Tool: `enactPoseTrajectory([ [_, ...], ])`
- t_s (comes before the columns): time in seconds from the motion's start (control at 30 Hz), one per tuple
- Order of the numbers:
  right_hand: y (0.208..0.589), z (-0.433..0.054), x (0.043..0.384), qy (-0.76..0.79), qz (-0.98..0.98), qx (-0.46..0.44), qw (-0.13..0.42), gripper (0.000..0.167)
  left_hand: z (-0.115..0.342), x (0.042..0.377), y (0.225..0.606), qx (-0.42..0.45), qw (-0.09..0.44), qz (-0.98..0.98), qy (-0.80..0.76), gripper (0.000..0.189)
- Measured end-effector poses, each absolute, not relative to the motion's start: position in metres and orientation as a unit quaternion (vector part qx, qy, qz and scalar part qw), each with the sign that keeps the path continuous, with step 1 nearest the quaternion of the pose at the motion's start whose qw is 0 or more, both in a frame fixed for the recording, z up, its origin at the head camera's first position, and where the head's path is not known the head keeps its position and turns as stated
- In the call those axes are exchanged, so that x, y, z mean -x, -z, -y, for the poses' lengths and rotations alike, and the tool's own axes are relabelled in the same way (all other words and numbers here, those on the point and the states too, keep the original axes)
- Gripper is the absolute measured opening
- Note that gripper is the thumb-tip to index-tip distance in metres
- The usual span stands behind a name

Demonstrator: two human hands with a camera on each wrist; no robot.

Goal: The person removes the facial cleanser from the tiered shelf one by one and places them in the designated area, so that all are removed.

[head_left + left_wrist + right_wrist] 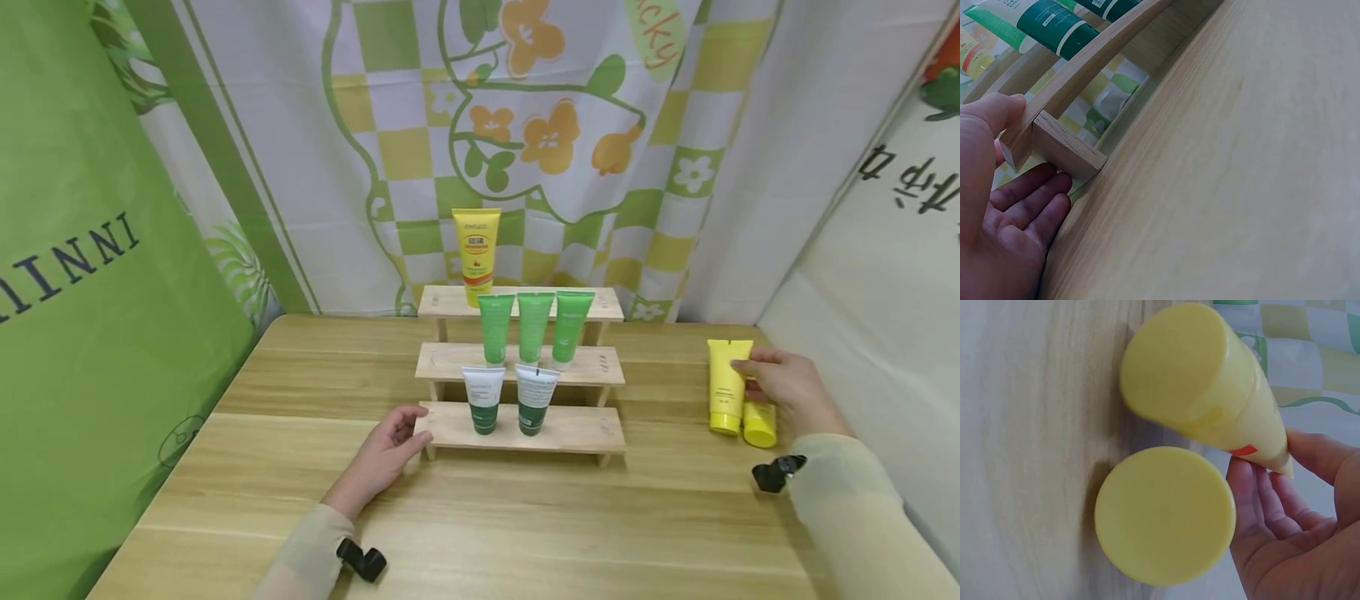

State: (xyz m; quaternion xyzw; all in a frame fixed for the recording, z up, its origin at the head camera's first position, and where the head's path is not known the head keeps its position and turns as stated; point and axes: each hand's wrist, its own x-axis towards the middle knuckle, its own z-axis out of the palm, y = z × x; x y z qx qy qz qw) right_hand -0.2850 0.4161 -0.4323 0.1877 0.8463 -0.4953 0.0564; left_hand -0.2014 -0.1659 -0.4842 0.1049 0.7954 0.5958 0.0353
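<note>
Hidden and unreadable parts around the wooden stand (585, 427)
Right of it, the right hand (793, 385) covers much of the rightmost yellow tube (760, 429); on it, the fine print of the green tubes (534, 325) is too small to read. Above it, curtain lettering (660, 52) is cut off by the head view's top edge.

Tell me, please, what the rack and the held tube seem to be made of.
Rack: pale wood, apparently unvarnished, from its grain and matt surface. Held tube: probably plastic, smooth with a soft sheen, tapering to a flat end; laminate possible.
</note>
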Motion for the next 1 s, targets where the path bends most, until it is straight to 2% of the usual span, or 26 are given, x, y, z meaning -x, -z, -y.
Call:
enactPoseTrajectory([
  [0.27, 0.436, -0.418, 0.285, 0.499, -0.839, -0.21, 0.056, 0.071, 0.164, 0.201, 0.483, -0.104, 0.043, -0.791, -0.601, 0.034],
  [0.5, 0.436, -0.418, 0.289, 0.516, -0.818, -0.253, 0.036, 0.05, 0.163, 0.2, 0.482, -0.101, 0.04, -0.794, -0.598, 0.034],
  [0.7, 0.431, -0.418, 0.287, 0.53, -0.799, -0.282, 0.035, 0.04, 0.164, 0.2, 0.479, -0.105, 0.041, -0.797, -0.593, 0.035],
  [1.0, 0.421, -0.408, 0.279, 0.527, -0.817, -0.233, 0.019, 0.046, 0.166, 0.199, 0.477, -0.103, 0.044, -0.805, -0.583, 0.035],
])
